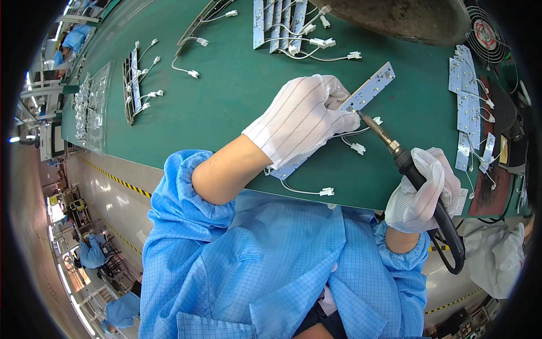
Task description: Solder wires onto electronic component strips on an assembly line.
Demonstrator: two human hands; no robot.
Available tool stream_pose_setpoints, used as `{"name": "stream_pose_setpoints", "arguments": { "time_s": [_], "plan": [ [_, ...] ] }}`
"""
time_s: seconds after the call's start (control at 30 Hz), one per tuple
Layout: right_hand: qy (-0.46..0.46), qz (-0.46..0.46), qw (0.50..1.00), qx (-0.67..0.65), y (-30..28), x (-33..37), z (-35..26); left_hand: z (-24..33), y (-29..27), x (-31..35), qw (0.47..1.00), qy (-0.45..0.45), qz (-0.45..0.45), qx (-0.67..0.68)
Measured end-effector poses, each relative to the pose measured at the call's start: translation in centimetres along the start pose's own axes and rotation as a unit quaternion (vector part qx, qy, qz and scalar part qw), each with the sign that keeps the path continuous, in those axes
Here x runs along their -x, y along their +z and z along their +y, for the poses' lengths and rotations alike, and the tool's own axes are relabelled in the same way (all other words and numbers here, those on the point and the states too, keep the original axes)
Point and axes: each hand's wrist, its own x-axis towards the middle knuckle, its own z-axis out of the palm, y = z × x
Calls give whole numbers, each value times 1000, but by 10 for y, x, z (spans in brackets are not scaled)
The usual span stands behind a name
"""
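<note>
My left hand (305,116), in a white striped glove, is closed over the middle of a long narrow LED circuit board (372,87) that lies slantwise on the green table. White wires with small plugs (358,148) trail from the board, one near my wrist and others beside the fingers. In my gloved right hand (426,189) is a black-handled soldering iron (409,164). Its tip meets the board or stops just short of it, next to my left fingertips; which one I cannot tell. The left hand's fingers hide the middle of the board.
Several wired LED boards (279,25) lie at the far middle, others (468,104) at the right. More strips (134,85) and a clear plastic bag (93,107) lie left on the green mat (226,85). A dark lamp-like hood (401,17) and a round fan (485,31) stand at the far right.
</note>
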Motion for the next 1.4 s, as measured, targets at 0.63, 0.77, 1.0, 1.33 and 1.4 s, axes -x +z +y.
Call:
{"name": "stream_pose_setpoints", "arguments": {
  "time_s": [0.63,0.77,1.0,1.33,1.4],
  "plan": [
    [-12,31,999,28,0,1,0,5,-8,-2,999,28,-16,-21],
    [9,31,994,102,-9,8,5,5,-27,12,960,56,-97,-255],
    [-66,13,938,340,-13,9,1,21,6,1,952,34,4,-304],
    [-12,0,999,34,-11,11,9,-1,6,1,991,128,-26,-42],
    [14,24,999,-34,-6,10,6,-7,10,0,985,169,-7,-47]
  ]
}}
